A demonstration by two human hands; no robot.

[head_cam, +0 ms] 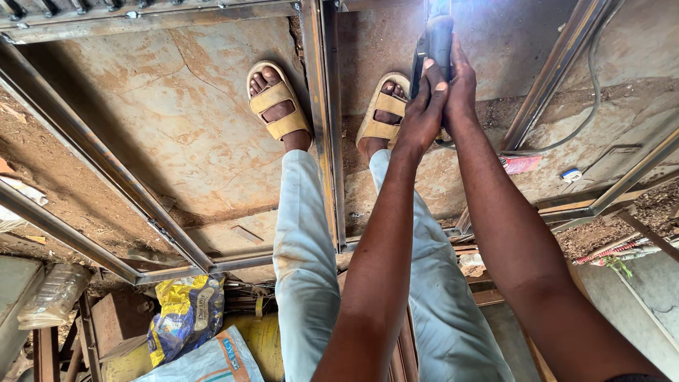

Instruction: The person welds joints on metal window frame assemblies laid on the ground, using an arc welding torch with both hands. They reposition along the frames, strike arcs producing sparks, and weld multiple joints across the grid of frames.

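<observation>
1. Over the metal frame (327, 127) on the workshop floor (177, 141), the person stands with both arms stretched down and forward, both hands meeting at the top of the view.
2. Left hand (423, 106): fingers curled shut around the dark handle of a hand-held power tool (437, 39); thumb and forefinger lie against its body.
3. Right hand (461, 88): closed on the same tool from the other side, palm pressed to the handle, touching the left hand.
4. The tool's front end runs out past the top edge of the view; a bright glare sits there, so its working end cannot be made out. The tool hangs just above the frame, beside the sandalled foot on that side (384, 110).
5. A grey cable (590, 92) curves away from the tool area across the floor.
6. The other sandalled foot (277, 102) stands on the far side of the frame's central steel bar; the bar runs between the two feet. Pale trouser legs (304, 262) fill the lower middle.
7. Further steel bars (106, 170) lie at angles around the frame.
8. Lower corner: a yellow and blue bag (185, 311), a clear plastic bottle (53, 297), and scrap.
9. Near the cable: a small red packet (522, 164) on the floor.
</observation>
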